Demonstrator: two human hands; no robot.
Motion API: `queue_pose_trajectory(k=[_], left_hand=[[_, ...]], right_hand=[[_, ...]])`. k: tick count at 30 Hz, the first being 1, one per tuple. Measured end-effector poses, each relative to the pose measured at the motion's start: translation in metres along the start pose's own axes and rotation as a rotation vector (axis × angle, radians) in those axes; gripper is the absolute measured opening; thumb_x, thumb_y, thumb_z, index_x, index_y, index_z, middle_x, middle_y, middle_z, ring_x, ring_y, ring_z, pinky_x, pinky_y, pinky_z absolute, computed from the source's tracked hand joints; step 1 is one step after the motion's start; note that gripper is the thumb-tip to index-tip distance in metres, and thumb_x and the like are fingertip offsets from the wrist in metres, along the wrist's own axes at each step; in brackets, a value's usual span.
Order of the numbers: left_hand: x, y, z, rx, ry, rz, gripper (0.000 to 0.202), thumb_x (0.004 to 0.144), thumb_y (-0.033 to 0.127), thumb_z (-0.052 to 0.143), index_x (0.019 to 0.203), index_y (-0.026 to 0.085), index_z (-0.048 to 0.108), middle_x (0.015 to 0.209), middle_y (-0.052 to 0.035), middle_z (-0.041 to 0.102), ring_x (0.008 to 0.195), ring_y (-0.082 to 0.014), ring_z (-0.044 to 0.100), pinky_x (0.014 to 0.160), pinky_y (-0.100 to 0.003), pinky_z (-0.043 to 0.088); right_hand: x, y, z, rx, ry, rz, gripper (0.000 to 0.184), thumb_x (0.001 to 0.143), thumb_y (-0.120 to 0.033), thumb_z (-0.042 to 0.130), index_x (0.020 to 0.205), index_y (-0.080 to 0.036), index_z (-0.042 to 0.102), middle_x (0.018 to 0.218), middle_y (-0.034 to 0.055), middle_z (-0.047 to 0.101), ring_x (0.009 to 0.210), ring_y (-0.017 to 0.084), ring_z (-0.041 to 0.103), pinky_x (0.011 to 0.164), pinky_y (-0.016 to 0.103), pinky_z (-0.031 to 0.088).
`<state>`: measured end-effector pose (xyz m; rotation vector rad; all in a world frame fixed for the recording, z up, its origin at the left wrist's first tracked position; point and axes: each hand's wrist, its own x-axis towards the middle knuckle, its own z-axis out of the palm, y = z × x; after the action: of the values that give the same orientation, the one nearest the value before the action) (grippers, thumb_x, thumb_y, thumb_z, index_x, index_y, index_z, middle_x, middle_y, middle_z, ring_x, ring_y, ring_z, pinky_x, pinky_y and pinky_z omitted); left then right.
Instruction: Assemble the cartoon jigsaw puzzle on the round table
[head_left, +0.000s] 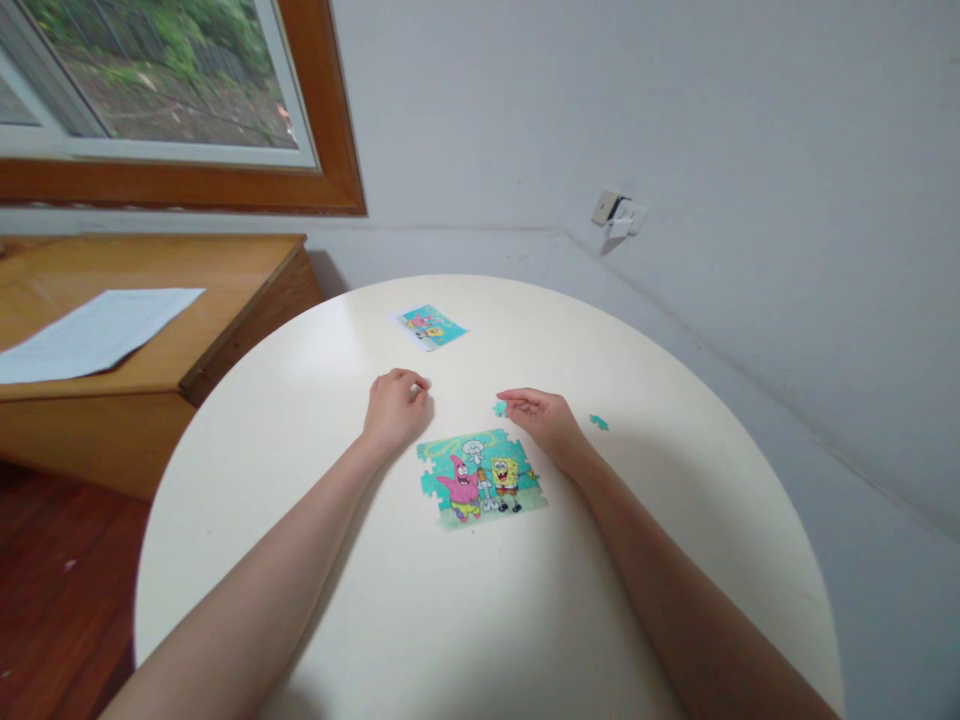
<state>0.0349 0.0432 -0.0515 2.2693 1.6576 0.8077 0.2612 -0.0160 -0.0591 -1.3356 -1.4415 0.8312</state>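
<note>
A jigsaw puzzle (pixel 480 480), mostly put together, lies on the white round table (pixel 420 620). It shows a pink starfish, a pale figure and a yellow square character on teal, with gaps along its left, top and right edges. Just beyond its top right corner, my right hand (pixel 540 415) pinches a teal puzzle piece (pixel 500 409) between thumb and fingers. My left hand (pixel 397 405) rests on the table beyond the puzzle's top left corner, its fingers curled in and no piece visible in them. To the right of my right hand lies another teal puzzle piece (pixel 599 422).
A small picture card (pixel 433 326) with the same characters lies toward the table's far side. At left stands a wooden cabinet (pixel 247 270) with paper sheets (pixel 97 330) on it, below a window (pixel 172 80). A plug sits in a wall socket (pixel 621 214).
</note>
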Motion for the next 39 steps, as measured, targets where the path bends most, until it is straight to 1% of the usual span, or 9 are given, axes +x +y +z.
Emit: queue_pose_trajectory(k=[5, 10, 16, 27, 39], left_hand=[[-0.0002, 0.0003, 0.0001, 0.004, 0.006, -0.003, 0.027, 0.075, 0.014, 0.046, 0.088, 0.018, 0.07, 0.104, -0.0087, 0.067, 0.103, -0.0245, 0.06, 0.098, -0.04, 0.043], [0.0001, -0.0005, 0.0008, -0.001, 0.011, 0.009, 0.027, 0.074, 0.014, 0.046, 0.087, 0.018, 0.069, 0.102, -0.0087, 0.068, 0.103, -0.0243, 0.06, 0.099, -0.04, 0.043], [-0.0001, -0.0006, 0.0009, 0.004, 0.01, 0.004, 0.027, 0.074, 0.014, 0.046, 0.087, 0.018, 0.069, 0.103, -0.0084, 0.067, 0.103, -0.0243, 0.06, 0.099, -0.041, 0.043], [0.0003, 0.0004, 0.0001, -0.002, 0.006, 0.017, 0.028, 0.074, 0.016, 0.045, 0.088, 0.017, 0.069, 0.103, -0.0094, 0.068, 0.104, -0.0247, 0.06, 0.099, -0.042, 0.043], [0.0, -0.0004, 0.0, -0.005, 0.01, 0.015, 0.028, 0.074, 0.015, 0.045, 0.087, 0.018, 0.069, 0.103, -0.0086, 0.068, 0.103, -0.024, 0.06, 0.099, -0.04, 0.043]], right_hand=[[0.0012, 0.0033, 0.0004, 0.016, -0.001, -0.003, 0.028, 0.066, -0.031, 0.062, 0.087, -0.015, 0.072, 0.076, 0.0062, 0.071, 0.071, 0.016, 0.065, 0.068, 0.029, 0.053], [0.0006, 0.0014, 0.0003, 0.032, -0.01, 0.006, 0.025, 0.066, -0.031, 0.063, 0.084, -0.016, 0.073, 0.077, 0.0066, 0.072, 0.073, 0.017, 0.066, 0.071, 0.031, 0.054], [-0.0006, -0.0026, 0.0002, 0.032, -0.018, 0.023, 0.024, 0.065, -0.031, 0.063, 0.082, -0.016, 0.072, 0.075, 0.0061, 0.071, 0.071, 0.017, 0.065, 0.07, 0.031, 0.053], [0.0005, -0.0009, 0.0009, 0.044, -0.023, 0.023, 0.024, 0.064, -0.034, 0.065, 0.079, -0.016, 0.071, 0.074, 0.0059, 0.071, 0.071, 0.017, 0.066, 0.07, 0.031, 0.053], [0.0009, 0.0005, 0.0019, 0.041, -0.011, 0.018, 0.023, 0.063, -0.034, 0.065, 0.077, -0.017, 0.071, 0.072, 0.0054, 0.071, 0.07, 0.017, 0.065, 0.068, 0.03, 0.053]])
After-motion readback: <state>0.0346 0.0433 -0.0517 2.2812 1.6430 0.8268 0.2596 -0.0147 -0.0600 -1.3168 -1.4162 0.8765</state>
